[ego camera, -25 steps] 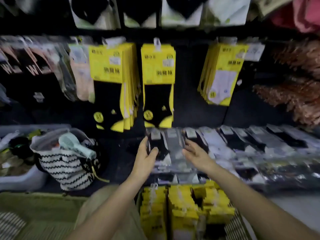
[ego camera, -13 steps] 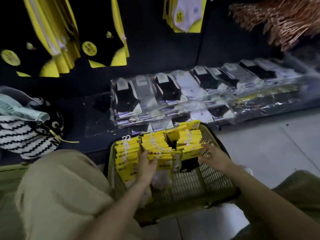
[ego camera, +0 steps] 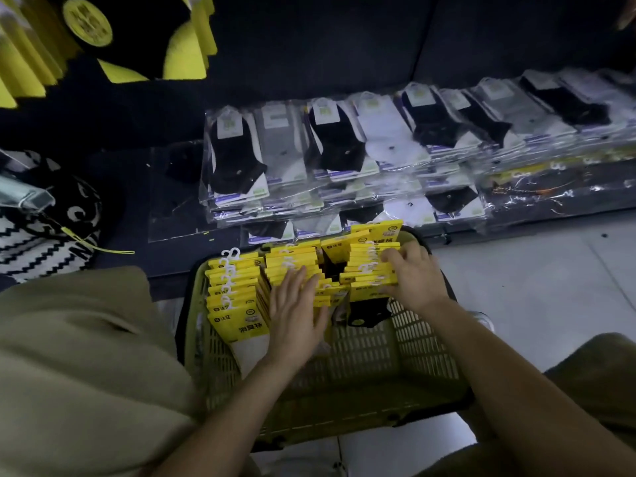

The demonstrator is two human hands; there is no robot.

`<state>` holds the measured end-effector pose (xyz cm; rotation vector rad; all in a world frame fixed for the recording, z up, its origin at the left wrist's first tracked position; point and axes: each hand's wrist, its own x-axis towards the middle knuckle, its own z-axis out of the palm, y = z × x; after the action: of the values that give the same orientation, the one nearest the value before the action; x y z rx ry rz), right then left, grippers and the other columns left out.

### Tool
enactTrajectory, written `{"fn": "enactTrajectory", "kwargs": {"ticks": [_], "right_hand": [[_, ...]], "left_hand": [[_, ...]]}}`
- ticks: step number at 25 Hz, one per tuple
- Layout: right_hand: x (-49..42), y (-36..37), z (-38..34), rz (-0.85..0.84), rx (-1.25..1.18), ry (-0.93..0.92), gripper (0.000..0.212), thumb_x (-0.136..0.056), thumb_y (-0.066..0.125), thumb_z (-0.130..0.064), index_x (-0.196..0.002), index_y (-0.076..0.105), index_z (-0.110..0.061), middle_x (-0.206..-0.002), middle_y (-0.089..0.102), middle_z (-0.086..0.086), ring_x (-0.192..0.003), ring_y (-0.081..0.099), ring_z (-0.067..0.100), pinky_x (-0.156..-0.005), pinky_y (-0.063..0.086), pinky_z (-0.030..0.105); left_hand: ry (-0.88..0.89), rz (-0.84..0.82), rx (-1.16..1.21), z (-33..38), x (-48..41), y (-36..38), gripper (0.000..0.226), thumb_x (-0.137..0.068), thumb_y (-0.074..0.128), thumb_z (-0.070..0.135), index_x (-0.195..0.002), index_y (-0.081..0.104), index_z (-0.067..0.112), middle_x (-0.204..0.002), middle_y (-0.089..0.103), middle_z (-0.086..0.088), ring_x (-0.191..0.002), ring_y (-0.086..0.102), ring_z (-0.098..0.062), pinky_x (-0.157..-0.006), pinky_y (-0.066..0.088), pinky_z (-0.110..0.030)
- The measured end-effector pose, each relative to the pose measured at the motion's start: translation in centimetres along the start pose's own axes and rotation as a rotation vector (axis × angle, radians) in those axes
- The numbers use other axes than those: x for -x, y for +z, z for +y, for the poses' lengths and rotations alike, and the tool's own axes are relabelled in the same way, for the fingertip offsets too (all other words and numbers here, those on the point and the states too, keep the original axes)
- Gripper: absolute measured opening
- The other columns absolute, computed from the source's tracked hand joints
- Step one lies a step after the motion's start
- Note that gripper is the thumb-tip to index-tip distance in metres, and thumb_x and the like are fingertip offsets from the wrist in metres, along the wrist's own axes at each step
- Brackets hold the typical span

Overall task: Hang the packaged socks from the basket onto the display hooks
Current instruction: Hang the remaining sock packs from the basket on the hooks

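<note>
A yellow-green plastic basket (ego camera: 406, 359) stands on the floor between my knees. Its far end holds several rows of yellow-carded sock packs (ego camera: 237, 297) with white hooks. My left hand (ego camera: 296, 315) lies flat with spread fingers on the middle row of packs. My right hand (ego camera: 411, 277) rests on the right-hand row (ego camera: 370, 266), fingers bent over the pack tops; whether it grips one is unclear. Yellow sock packs (ego camera: 86, 39) hang on the dark display wall at upper left; the hooks themselves are out of view.
Clear-bagged black, grey and white socks (ego camera: 344, 149) lie stacked on a low dark shelf behind the basket. A black-and-white patterned bag (ego camera: 41, 242) sits at the left. My trouser knees flank the basket. Grey floor tiles (ego camera: 533, 280) extend to the right.
My view dropped from the hanging display to the basket. Both hands came down from the bagged socks on the shelf onto the yellow packs; the right hand moved further onto the right row.
</note>
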<state>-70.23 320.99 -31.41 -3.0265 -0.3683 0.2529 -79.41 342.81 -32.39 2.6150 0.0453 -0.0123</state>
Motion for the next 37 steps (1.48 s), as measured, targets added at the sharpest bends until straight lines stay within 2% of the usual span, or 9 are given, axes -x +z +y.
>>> {"fn": "enactTrajectory", "kwargs": {"ticks": [3,6,17,20,25,27,30,34,37], "right_hand": [[-0.2,0.5,0.0,0.036,0.067,-0.082,0.065,-0.072,0.074,-0.044,-0.127,0.048,-0.021,-0.119,0.046,0.009,-0.110,0.044,0.029,-0.088,0.036,0.040],[-0.5,0.7,0.2,0.020,0.043,-0.129,0.069,-0.072,0.074,-0.043,-0.129,0.046,-0.016,-0.122,0.049,0.007,-0.111,0.047,0.028,-0.089,0.036,0.038],[-0.4,1.0,0.7,-0.222,-0.010,-0.166,0.074,-0.075,0.071,-0.047,-0.135,0.038,-0.021,-0.128,0.055,0.005,-0.115,0.052,0.025,-0.089,0.043,0.034],[-0.5,-0.2,1.4,-0.295,-0.176,-0.028,0.065,-0.074,0.073,-0.045,-0.130,0.046,-0.026,-0.126,0.058,0.003,-0.111,0.055,0.026,-0.083,0.045,0.033],[-1.3,-6.3,3.4,-0.359,-0.340,-0.018,0.074,-0.068,0.082,-0.031,-0.132,0.048,-0.017,-0.132,0.053,0.007,-0.119,0.050,0.026,-0.094,0.042,0.033],[-1.6,-9.2,2.9,-0.373,-0.342,-0.061,0.064,-0.065,0.084,-0.031,-0.120,0.052,-0.025,-0.118,0.055,0.003,-0.110,0.053,0.025,-0.089,0.045,0.034],[-1.7,-13.7,0.9,-0.429,-0.338,-0.157,0.046,-0.063,0.085,-0.030,-0.087,0.046,-0.027,-0.090,0.055,-0.008,-0.082,0.055,0.012,-0.072,0.046,0.021],[-1.5,-19.1,-1.5,-0.429,-0.459,-0.200,0.035,-0.064,0.084,-0.030,-0.081,0.055,-0.028,-0.067,0.062,-0.019,-0.054,0.055,-0.005,-0.045,0.037,0.012],[-1.7,-21.0,-3.1,-0.272,-0.588,-0.200,0.053,-0.064,0.083,-0.036,-0.106,0.051,-0.033,-0.094,0.060,-0.018,-0.074,0.059,0.001,-0.059,0.045,0.019]], "left_hand": [[0.071,-0.126,-0.209,-0.8,-1.3,0.5,0.056,-0.095,0.046,0.039,-0.146,0.024,0.034,-0.159,0.001,0.004,-0.144,-0.016,-0.020,-0.115,-0.007,-0.045],[0.076,-0.131,-0.271,-1.8,-1.7,0.7,0.051,-0.096,0.045,0.039,-0.144,0.028,0.038,-0.159,0.000,0.006,-0.140,-0.023,-0.015,-0.113,-0.013,-0.046],[0.039,-0.053,-0.212,-2.5,-0.6,0.4,0.041,-0.095,0.049,0.026,-0.136,0.044,0.032,-0.157,0.017,-0.002,-0.146,-0.003,-0.023,-0.118,0.006,-0.049],[0.039,-0.073,-0.237,-2.4,-0.3,0.3,0.044,-0.096,0.047,0.027,-0.139,0.039,0.034,-0.158,0.012,-0.001,-0.146,-0.005,-0.023,-0.117,0.004,-0.048],[0.000,-0.145,-0.237,-2.0,-0.6,-0.7,0.055,-0.091,0.046,0.050,-0.142,0.032,0.036,-0.159,0.006,0.001,-0.145,-0.007,-0.024,-0.116,-0.003,-0.049],[-0.003,-0.138,-0.208,-0.3,-1.3,-1.6,0.073,-0.082,0.051,0.063,-0.144,0.027,0.034,-0.158,0.007,0.001,-0.144,0.000,-0.024,-0.115,0.004,-0.048],[-0.009,-0.198,0.001,4.0,-3.9,-4.1,0.097,-0.063,0.068,0.067,-0.144,0.026,0.032,-0.151,0.027,0.001,-0.139,0.022,-0.021,-0.113,0.017,-0.043],[-0.028,-0.359,0.880,7.8,-6.1,-8.3,0.043,-0.074,0.078,0.015,-0.112,0.061,0.022,-0.108,0.067,0.003,-0.093,0.064,-0.003,-0.084,0.048,-0.025],[-0.051,-0.230,1.034,7.5,-7.1,-11.3,0.029,-0.076,0.074,0.006,-0.101,0.066,0.018,-0.101,0.070,-0.002,-0.088,0.067,-0.010,-0.080,0.053,-0.025]]}}
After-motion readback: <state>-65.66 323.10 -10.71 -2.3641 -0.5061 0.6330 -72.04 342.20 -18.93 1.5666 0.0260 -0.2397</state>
